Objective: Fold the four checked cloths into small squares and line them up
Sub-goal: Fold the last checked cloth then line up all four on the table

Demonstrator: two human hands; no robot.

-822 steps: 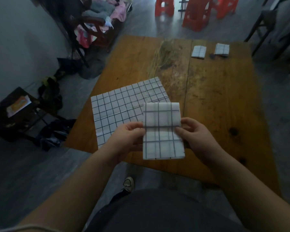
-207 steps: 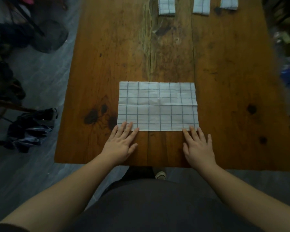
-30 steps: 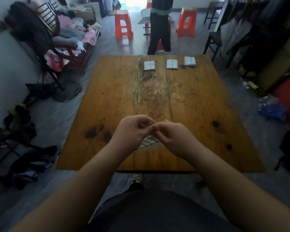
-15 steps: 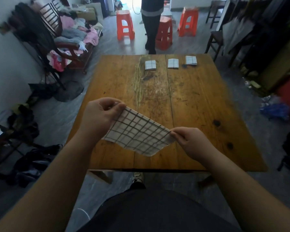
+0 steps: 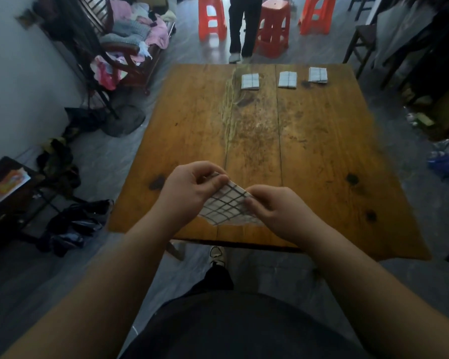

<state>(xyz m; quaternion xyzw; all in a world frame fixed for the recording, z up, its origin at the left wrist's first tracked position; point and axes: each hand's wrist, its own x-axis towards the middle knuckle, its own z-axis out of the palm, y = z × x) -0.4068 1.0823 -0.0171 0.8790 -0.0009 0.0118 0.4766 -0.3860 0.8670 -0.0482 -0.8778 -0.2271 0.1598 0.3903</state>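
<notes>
A partly folded checked cloth (image 5: 226, 207) hangs in the air over the near edge of the wooden table (image 5: 309, 156). My left hand (image 5: 189, 190) pinches its upper left corner. My right hand (image 5: 275, 208) pinches its right edge, close to the left hand. Much of the cloth is hidden behind my fingers. Three folded checked squares lie in a row along the far edge: the left square (image 5: 250, 81), the middle square (image 5: 287, 79) and the right square (image 5: 318, 74).
A person's legs (image 5: 241, 29) stand just beyond the far table edge among red plastic stools (image 5: 271, 27). A chair piled with clothes (image 5: 130, 40) is at the far left. Bags and clutter (image 5: 70, 224) lie on the floor to the left.
My hands have come together from being spread apart, so the cloth is now bunched narrower between them. The person beyond the table has shifted slightly.
</notes>
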